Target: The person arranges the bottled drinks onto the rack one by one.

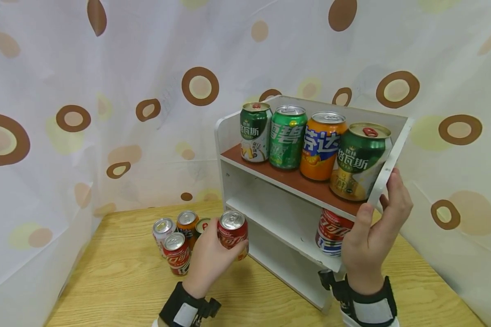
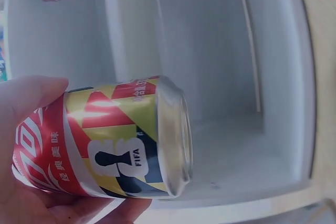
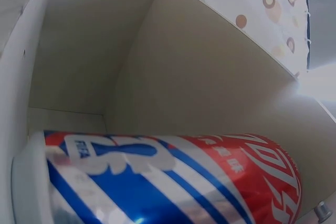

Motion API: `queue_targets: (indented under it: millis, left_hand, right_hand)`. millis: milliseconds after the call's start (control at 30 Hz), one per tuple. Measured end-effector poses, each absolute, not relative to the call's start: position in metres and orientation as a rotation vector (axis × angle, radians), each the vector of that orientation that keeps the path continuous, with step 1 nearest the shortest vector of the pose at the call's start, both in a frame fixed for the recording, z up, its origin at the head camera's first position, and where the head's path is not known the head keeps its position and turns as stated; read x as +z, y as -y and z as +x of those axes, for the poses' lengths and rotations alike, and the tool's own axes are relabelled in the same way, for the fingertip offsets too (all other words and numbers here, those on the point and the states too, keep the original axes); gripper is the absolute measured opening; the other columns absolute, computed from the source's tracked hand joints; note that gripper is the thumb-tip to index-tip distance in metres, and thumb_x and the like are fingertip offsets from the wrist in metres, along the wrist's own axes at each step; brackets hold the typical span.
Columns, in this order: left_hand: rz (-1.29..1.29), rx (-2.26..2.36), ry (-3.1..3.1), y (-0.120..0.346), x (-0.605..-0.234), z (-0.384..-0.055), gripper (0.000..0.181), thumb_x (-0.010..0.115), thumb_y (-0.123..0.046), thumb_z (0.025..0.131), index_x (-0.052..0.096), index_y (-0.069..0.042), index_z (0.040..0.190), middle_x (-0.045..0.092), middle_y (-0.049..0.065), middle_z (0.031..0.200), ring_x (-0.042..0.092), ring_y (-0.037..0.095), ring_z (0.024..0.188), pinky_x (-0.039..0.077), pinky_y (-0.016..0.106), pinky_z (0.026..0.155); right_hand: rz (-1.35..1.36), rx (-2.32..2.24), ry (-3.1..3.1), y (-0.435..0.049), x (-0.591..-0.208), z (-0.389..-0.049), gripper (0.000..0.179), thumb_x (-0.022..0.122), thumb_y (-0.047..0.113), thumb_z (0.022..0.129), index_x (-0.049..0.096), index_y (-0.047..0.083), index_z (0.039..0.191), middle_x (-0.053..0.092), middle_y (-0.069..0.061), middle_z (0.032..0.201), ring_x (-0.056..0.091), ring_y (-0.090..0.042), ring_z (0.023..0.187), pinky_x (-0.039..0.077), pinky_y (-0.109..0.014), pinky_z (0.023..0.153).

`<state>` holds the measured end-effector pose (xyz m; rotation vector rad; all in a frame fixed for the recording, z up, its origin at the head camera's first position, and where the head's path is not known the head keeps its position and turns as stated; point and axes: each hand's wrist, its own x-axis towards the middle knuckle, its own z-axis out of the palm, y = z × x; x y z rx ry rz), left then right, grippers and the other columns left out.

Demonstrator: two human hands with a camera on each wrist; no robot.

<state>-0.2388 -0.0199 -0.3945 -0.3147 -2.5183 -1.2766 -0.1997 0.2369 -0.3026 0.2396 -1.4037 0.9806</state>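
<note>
My left hand (image 1: 212, 256) grips a red cola can (image 1: 232, 229) around its side, in front of the white shelf unit (image 1: 270, 218). The left wrist view shows this can (image 2: 115, 140) lying across the picture, its base toward the lower compartments. With thumb and fingers on either side, my right hand (image 1: 374, 231) holds the shelf's right side panel. Just left of that hand, another red cola can (image 1: 331, 231) stands on the middle shelf. It fills the bottom of the right wrist view as a red, blue and white can (image 3: 157, 182); the right hand is out of that view.
On the top shelf stand a small green-white can (image 1: 255, 131), a green soda can (image 1: 287, 136), an orange soda can (image 1: 322, 145) and a larger green-gold can (image 1: 360, 161). Several cans, including a red one (image 1: 177, 254), stand grouped on the wooden table (image 1: 118, 272) at left.
</note>
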Motion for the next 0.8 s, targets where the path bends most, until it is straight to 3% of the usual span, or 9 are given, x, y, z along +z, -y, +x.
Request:
queue_targets:
  millis: [500, 800]
  left_hand:
    - [-0.441, -1.304, 2.423, 0.002, -0.365, -0.243, 0.071, 0.088, -0.037, 0.080, 0.054, -0.010, 0.137, 0.068, 0.008, 0.126, 0.069, 0.025, 0.112, 0.059, 0.046, 0.092]
    - [-0.514, -1.334, 2.390, -0.016, -0.359, -0.245, 0.066, 0.087, -0.035, 0.081, 0.054, -0.009, 0.132, 0.069, 0.008, 0.121, 0.070, 0.025, 0.110, 0.060, 0.044, 0.090]
  right_hand:
    - [0.242, 0.970, 1.398, -0.238, -0.304, -0.201, 0.055, 0.046, 0.028, 0.107, 0.039, -0.016, 0.139, 0.045, -0.021, 0.147, 0.040, -0.026, 0.135, 0.034, -0.029, 0.108]
    - [0.246, 0.972, 1.398, -0.238, -0.304, -0.201, 0.056, 0.046, 0.029, 0.107, 0.039, -0.016, 0.139, 0.044, -0.021, 0.148, 0.039, -0.026, 0.135, 0.034, -0.029, 0.109]
